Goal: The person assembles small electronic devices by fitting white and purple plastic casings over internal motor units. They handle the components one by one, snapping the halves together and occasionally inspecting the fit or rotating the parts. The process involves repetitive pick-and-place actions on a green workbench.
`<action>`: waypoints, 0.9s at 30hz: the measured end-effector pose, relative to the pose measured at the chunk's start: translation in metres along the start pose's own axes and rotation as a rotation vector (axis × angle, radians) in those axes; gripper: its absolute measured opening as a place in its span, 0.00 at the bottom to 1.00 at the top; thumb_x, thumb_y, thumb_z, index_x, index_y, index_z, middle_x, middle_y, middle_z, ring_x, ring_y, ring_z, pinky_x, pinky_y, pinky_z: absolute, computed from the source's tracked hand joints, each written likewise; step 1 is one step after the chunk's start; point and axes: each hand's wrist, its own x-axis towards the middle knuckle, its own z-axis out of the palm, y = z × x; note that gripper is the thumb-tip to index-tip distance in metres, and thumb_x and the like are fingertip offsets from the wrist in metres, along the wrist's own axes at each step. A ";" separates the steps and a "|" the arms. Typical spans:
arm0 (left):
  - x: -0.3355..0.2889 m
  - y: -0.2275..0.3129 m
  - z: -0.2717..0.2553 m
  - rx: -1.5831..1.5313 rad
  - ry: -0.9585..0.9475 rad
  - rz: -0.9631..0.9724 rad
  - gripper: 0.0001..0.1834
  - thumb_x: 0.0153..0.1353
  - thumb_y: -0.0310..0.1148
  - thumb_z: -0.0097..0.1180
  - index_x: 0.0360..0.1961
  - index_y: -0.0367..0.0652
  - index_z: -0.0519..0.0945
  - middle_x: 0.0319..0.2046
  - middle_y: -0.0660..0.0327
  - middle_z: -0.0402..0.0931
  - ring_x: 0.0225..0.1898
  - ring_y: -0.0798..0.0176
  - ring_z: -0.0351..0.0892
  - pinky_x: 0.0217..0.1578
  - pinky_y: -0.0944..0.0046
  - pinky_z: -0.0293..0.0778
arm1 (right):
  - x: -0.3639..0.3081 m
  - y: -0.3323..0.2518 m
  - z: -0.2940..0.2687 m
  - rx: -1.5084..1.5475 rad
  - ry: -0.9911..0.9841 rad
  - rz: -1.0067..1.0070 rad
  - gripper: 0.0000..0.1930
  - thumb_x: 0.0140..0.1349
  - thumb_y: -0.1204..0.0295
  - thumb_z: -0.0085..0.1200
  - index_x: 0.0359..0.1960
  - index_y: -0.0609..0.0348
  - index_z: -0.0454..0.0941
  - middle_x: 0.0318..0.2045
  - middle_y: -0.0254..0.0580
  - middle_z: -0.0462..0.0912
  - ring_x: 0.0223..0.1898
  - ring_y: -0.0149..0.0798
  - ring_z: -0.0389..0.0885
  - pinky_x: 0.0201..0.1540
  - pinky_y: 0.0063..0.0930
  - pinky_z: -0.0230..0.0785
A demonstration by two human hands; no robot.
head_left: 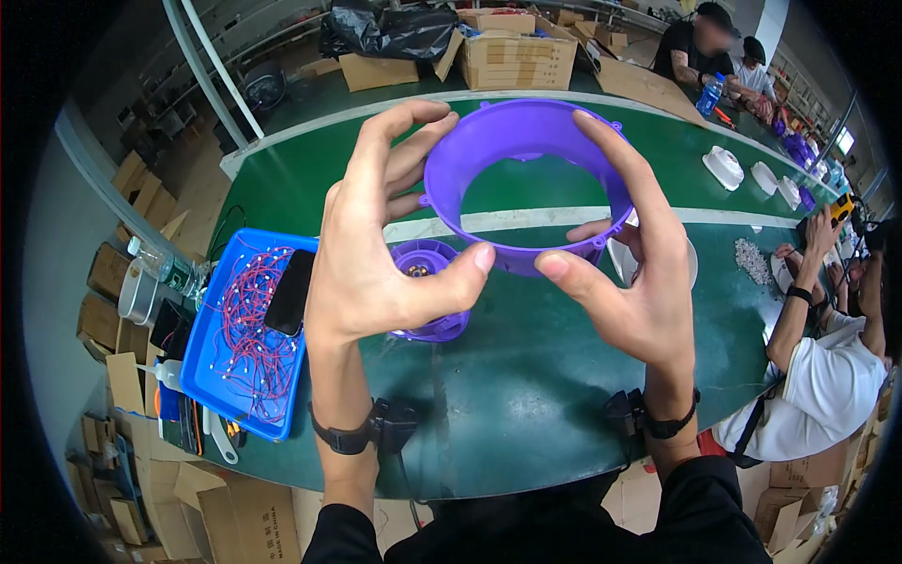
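Between my two hands a purple plastic ring [512, 120] is held up above the green bench, its wide opening facing me. My left hand [381, 244] grips its left side, with the thumb at the lower rim. Around the right side curl the fingers of my right hand [634, 254], its thumb against the lower front rim. Small tabs stick out along the ring's edge. Below and partly behind my left hand sits a purple round housing [442, 329] with small brass-coloured parts at its centre. A white rounded piece [693, 263] is partly hidden behind my right hand.
At the left, a blue tray [195, 376] holds tangled red wires [246, 348] and a black phone [289, 293]. White shells [723, 167] and a pile of small parts [752, 261] lie to the right, near a co-worker in white [827, 376]. Cardboard boxes [519, 62] stand at the back.
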 end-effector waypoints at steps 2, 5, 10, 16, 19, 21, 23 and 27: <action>-0.001 0.001 -0.001 -0.016 0.014 -0.010 0.48 0.42 0.33 0.73 0.66 0.37 0.63 0.57 0.41 0.79 0.57 0.47 0.82 0.56 0.52 0.79 | 0.001 0.000 -0.001 0.022 -0.007 0.012 0.45 0.56 0.64 0.72 0.73 0.67 0.63 0.66 0.52 0.72 0.57 0.36 0.80 0.50 0.25 0.79; 0.000 0.000 0.001 -0.028 0.030 -0.017 0.48 0.42 0.34 0.72 0.66 0.37 0.63 0.57 0.41 0.79 0.58 0.47 0.82 0.57 0.51 0.79 | 0.001 0.002 -0.001 0.039 -0.005 0.020 0.44 0.56 0.63 0.72 0.72 0.66 0.64 0.66 0.52 0.73 0.57 0.36 0.80 0.50 0.25 0.78; 0.001 0.000 0.005 -0.007 0.020 0.012 0.47 0.43 0.33 0.72 0.66 0.37 0.64 0.56 0.44 0.80 0.57 0.49 0.82 0.57 0.53 0.78 | 0.001 0.003 -0.001 0.010 0.020 0.009 0.44 0.56 0.61 0.73 0.72 0.65 0.65 0.65 0.51 0.74 0.57 0.36 0.79 0.50 0.26 0.79; 0.002 -0.001 0.006 0.013 -0.004 0.031 0.42 0.44 0.32 0.71 0.62 0.36 0.67 0.52 0.48 0.81 0.53 0.54 0.84 0.54 0.55 0.80 | 0.002 0.005 0.000 0.004 0.027 0.005 0.44 0.56 0.60 0.73 0.71 0.65 0.66 0.63 0.50 0.75 0.58 0.37 0.79 0.50 0.27 0.79; 0.002 0.002 0.003 0.020 -0.012 0.015 0.39 0.44 0.31 0.71 0.59 0.35 0.70 0.50 0.49 0.82 0.52 0.55 0.84 0.52 0.55 0.81 | 0.002 0.004 0.001 0.029 0.027 0.018 0.43 0.57 0.58 0.72 0.71 0.65 0.66 0.63 0.49 0.75 0.57 0.37 0.80 0.51 0.29 0.78; 0.002 0.002 0.005 0.035 -0.017 -0.002 0.36 0.45 0.31 0.70 0.58 0.34 0.72 0.49 0.48 0.82 0.51 0.55 0.85 0.51 0.56 0.82 | 0.002 0.006 0.002 0.083 0.047 0.047 0.42 0.58 0.56 0.71 0.70 0.65 0.66 0.61 0.48 0.75 0.55 0.37 0.80 0.53 0.29 0.77; 0.003 0.001 0.009 -0.071 0.059 -0.048 0.34 0.47 0.32 0.70 0.56 0.33 0.73 0.48 0.48 0.82 0.50 0.56 0.85 0.50 0.56 0.83 | 0.002 0.003 0.003 0.228 0.082 0.129 0.41 0.60 0.54 0.69 0.69 0.65 0.67 0.60 0.47 0.75 0.54 0.36 0.80 0.54 0.29 0.75; 0.001 0.009 0.004 -0.039 0.084 -0.034 0.30 0.50 0.33 0.71 0.52 0.31 0.75 0.44 0.48 0.83 0.46 0.58 0.86 0.47 0.57 0.85 | 0.004 -0.001 0.003 0.301 0.104 0.158 0.39 0.62 0.52 0.66 0.68 0.64 0.67 0.57 0.45 0.75 0.51 0.34 0.79 0.55 0.26 0.73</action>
